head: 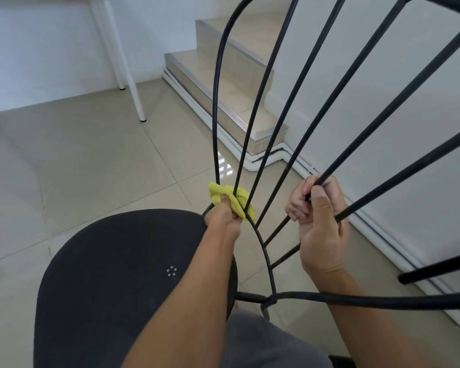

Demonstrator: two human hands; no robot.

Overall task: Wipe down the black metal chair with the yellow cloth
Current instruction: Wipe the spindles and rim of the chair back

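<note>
The black metal chair [133, 266] fills the lower half of the view, its round seat at the lower left and its thin back rods fanning up to the right. My left hand [223, 216] grips the bunched yellow cloth [234, 199] and holds it wrapped against the lower ends of the two leftmost rods, just past the seat's far edge. My right hand [316, 216] is curled round one of the middle rods, a little higher up and to the right of the cloth.
Beige tiled floor [91, 166] lies all round. Tiled steps [234, 83] rise behind the rods, with a white wall [383, 107] to the right. Two white table legs [122, 62] stand at the upper left.
</note>
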